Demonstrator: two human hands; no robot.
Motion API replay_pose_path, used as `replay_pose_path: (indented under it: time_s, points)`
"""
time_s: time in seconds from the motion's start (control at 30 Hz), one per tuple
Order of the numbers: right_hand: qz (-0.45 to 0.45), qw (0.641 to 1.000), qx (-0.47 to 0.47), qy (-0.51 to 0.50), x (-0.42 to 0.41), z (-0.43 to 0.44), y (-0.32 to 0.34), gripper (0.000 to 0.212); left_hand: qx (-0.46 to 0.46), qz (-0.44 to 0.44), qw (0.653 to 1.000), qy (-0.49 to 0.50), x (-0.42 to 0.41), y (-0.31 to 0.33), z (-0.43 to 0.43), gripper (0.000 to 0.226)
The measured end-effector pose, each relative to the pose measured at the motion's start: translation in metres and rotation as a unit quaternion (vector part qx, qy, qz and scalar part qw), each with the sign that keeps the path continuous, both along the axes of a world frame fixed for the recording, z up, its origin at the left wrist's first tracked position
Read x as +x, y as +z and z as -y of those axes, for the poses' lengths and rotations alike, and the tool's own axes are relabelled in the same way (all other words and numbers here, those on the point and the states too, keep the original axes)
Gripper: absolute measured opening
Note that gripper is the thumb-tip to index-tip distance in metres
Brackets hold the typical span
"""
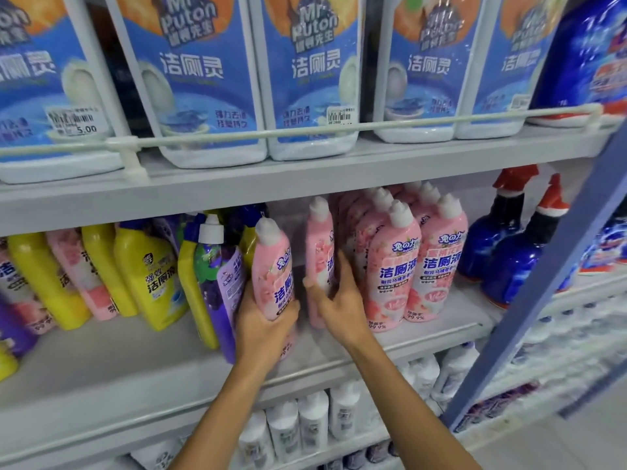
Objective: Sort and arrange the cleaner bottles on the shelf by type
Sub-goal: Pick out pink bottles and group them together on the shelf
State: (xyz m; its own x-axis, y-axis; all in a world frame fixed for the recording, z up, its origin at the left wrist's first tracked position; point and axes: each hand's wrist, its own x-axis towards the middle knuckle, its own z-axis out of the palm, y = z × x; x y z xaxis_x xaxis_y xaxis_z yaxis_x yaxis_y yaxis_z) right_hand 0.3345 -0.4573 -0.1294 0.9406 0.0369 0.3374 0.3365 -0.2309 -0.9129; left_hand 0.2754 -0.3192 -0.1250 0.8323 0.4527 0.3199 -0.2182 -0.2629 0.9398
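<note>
Slick, probably heavy: we grip mid-body.
Our left hand [268,320] wraps the near pink bottle [273,266]; our right hand [339,300] clasps the far pink bottle [319,239].

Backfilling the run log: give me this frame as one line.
stage: sorting | left hand: grips front-facing pink bottle | right hand: grips side-on pink bottle beside pink row

Left hand [263,322] is gripping a pink bottle [273,266] low down. Right hand [341,300] is holding a second pink bottle [319,239], at 9 o'clock of the pink row [417,266].
</note>
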Motion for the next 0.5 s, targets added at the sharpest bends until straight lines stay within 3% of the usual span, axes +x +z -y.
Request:
replay_pose_path:
  time_s: [0.2,0.33,0.43,0.5]
  points:
    - [-0.001,0.993,-0.006,-0.120,0.025,-0.035,-0.004,0.089,-0.013,-0.013,1.000,-0.001,-0.007,-0.001,-0.003,0.058]
    - [-0.022,0.993,0.030,-0.115,0.027,-0.044,-0.008,0.084,-0.020,-0.017,1.000,-0.005,-0.010,0.003,-0.004,0.061]
    - [-0.040,0.993,0.012,-0.110,0.034,-0.040,-0.019,0.069,-0.019,-0.019,1.000,-0.002,-0.011,0.000,-0.006,0.055]
    - [-0.063,0.990,0.000,-0.125,0.044,-0.042,-0.023,0.070,-0.017,-0.026,1.000,-0.001,-0.011,-0.002,-0.007,0.050]
